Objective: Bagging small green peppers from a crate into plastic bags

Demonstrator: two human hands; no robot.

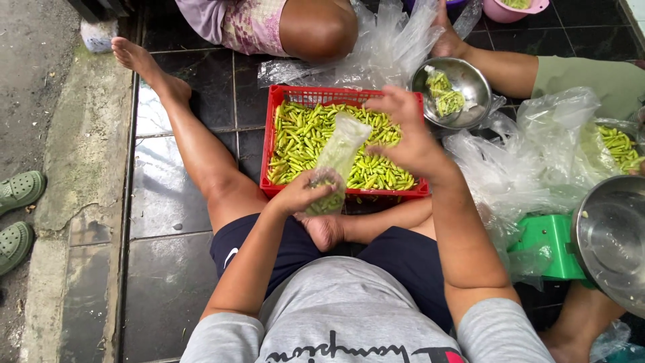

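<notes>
My left hand [308,190] grips the bottom of a small clear plastic bag [339,156] partly filled with green chilies. The bag stands upright over the near edge of a red plastic crate [270,134] full of green chilies [302,138]. My right hand [406,128] hovers over the crate's right side, just right of the bag's top, with fingers bent and spread; I cannot tell whether it pinches the bag's mouth. I sit on dark floor tiles with my left leg stretched out past the crate.
A steel bowl [463,77] with small filled bags sits behind the crate, another person's arm [510,67] beside it. Clear bags of chilies [615,144], a green stool [547,245] and a large steel bowl [611,235] are at right. Green clogs [19,191] lie left.
</notes>
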